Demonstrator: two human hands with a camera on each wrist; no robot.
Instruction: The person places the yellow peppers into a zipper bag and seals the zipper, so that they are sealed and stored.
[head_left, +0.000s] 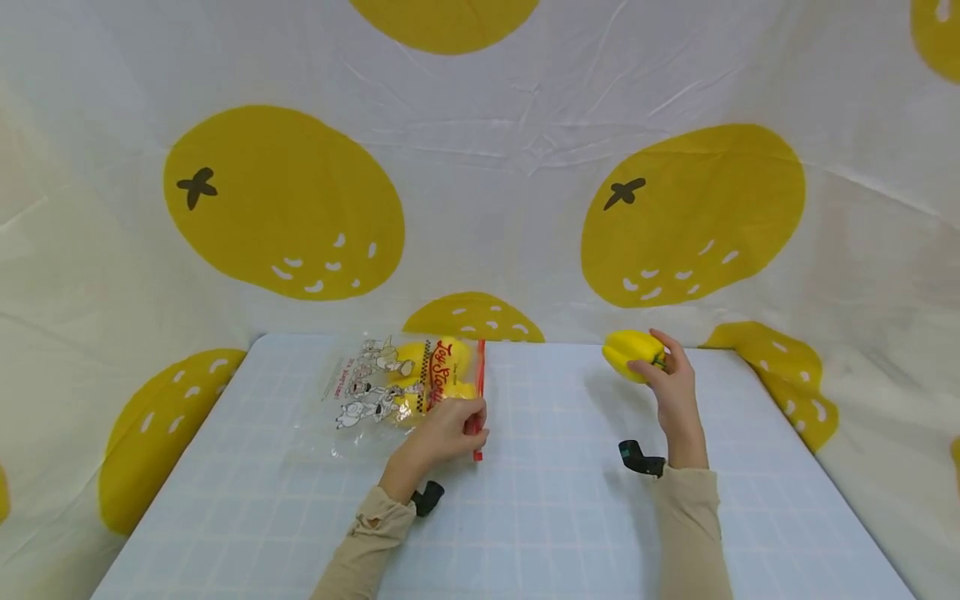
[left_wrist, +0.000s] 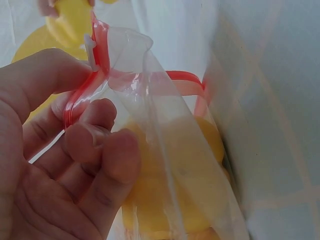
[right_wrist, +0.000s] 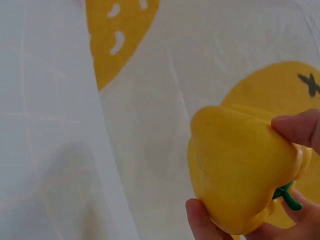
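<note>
A clear printed zip bag (head_left: 352, 375) with a red zip edge lies on the left half of the table, yellow rounded things (head_left: 459, 357) inside it. My left hand (head_left: 446, 429) pinches the bag's red edge near its front end; in the left wrist view the red zip (left_wrist: 102, 50) runs between thumb and fingers, and a white slider sits on it. In my right hand (head_left: 677, 387) is a yellow bell pepper (head_left: 630, 352) with a green stem (right_wrist: 289, 196), held above the table at the back right. Fingers and thumb grip it around the stem end.
The table (head_left: 555, 500) has a pale blue checked cover. Behind it hangs a white cloth (head_left: 495, 208) printed with large yellow fruit. A black wrist camera mount (head_left: 640, 458) sticks out from the right wrist, and another (head_left: 429, 498) from the left.
</note>
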